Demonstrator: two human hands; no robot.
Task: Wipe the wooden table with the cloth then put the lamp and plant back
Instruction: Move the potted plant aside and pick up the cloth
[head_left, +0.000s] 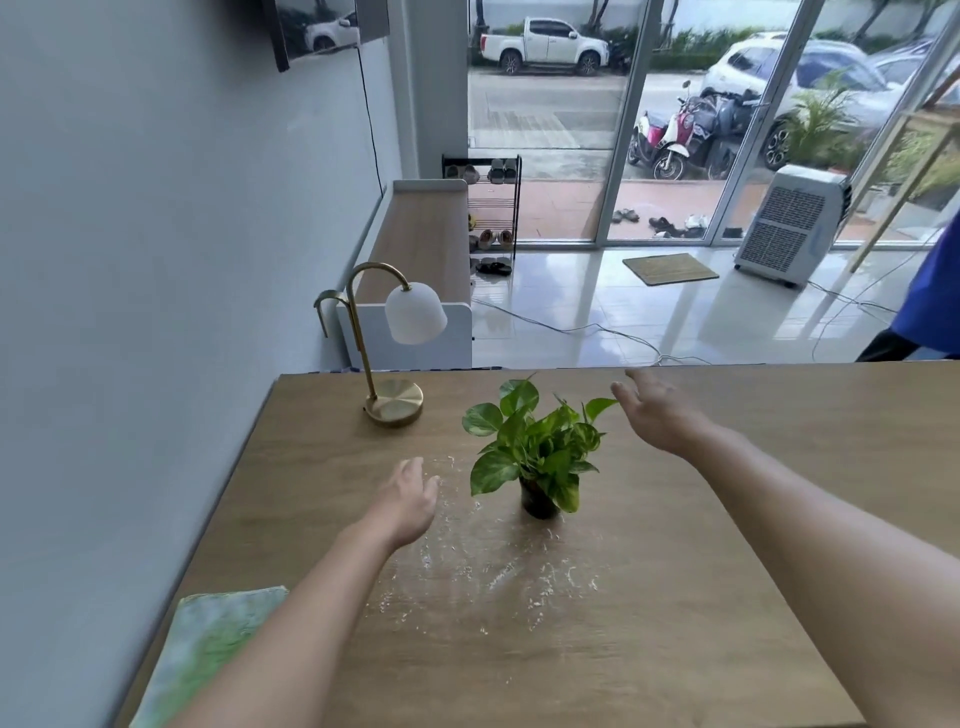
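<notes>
A small leafy plant (537, 449) in a dark pot stands near the middle of the wooden table (701, 597). White powder (483, 566) is scattered on the wood around and in front of the pot. A brass lamp (392, 358) with a white shade stands at the table's far left. A folded green cloth (208, 644) lies at the near left corner. My left hand (408, 501) hovers open just left of the pot, holding nothing. My right hand (657, 413) is open, fingers spread, to the right of the leaves and a little beyond them.
A grey wall runs along the table's left edge. Beyond the far edge are a low white cabinet (421, 244), a shoe rack (493, 213), cables on the tiled floor and an air cooler (789, 223). A person in blue (930, 306) stands at the far right.
</notes>
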